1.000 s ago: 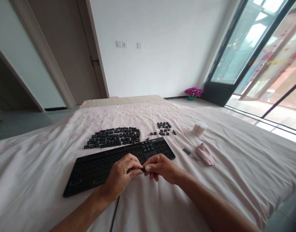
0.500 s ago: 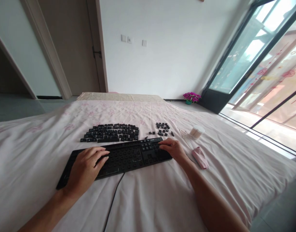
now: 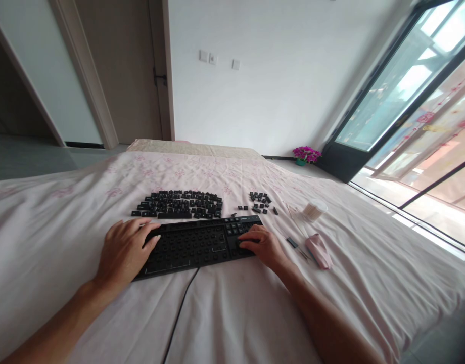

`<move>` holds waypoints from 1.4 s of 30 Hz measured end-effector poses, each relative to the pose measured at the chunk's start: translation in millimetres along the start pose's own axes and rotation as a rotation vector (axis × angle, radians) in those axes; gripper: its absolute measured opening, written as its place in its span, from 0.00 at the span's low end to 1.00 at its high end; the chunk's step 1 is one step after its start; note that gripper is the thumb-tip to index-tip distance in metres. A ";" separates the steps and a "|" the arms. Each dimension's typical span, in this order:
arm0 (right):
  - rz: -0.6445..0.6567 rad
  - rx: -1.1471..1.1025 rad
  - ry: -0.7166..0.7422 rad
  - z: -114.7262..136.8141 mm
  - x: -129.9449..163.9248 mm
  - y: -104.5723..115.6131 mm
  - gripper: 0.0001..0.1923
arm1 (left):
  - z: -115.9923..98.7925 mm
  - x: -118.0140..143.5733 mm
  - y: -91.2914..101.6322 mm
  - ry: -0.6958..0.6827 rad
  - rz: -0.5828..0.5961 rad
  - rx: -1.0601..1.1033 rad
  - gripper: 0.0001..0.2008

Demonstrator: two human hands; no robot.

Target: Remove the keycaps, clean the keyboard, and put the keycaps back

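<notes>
The left hand lies flat and open, palm down, over the left end of the keyboard, fingers spread loosely and pointing to the right; it grips nothing. The keyboard is black, stripped of most of its keys, and lies on the pale pink bedsheet just in front of the person, its cable running from its near edge toward the camera. Beyond the keyboard's left half, a little apart from it, is a broad patch of loose black keys spread on the sheet.

The right hand rests on the right end of the keyboard, fingers curled down so the tips press on the number pad area; whether anything is pinched under them cannot be told. Beyond that end sits a smaller scatter of keys. Right of the hand, near it on the sheet, lie a thin dark tool and a folded pink cloth. Farther back is a round tub of cotton swabs. By the far wall, beside the glass door, stands a pot of purple flowers.
</notes>
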State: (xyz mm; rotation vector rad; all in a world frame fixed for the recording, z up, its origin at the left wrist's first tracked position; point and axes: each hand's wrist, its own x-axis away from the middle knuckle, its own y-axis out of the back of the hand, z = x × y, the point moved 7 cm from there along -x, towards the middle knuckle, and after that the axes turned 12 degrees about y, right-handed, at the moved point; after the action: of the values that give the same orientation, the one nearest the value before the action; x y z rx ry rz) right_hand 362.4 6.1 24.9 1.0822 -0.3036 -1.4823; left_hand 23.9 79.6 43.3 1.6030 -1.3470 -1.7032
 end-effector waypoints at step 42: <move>0.252 0.521 0.276 57.0 -4.3 3.2 0.09 | 10.0 -1.7 -10.1 0.083 0.077 0.131 0.15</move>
State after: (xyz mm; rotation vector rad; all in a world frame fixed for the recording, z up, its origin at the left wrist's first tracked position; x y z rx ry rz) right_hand 320.9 -13.1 59.4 1.5804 -0.6278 -1.0329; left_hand 17.9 88.9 34.1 1.6510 -1.4861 -1.5141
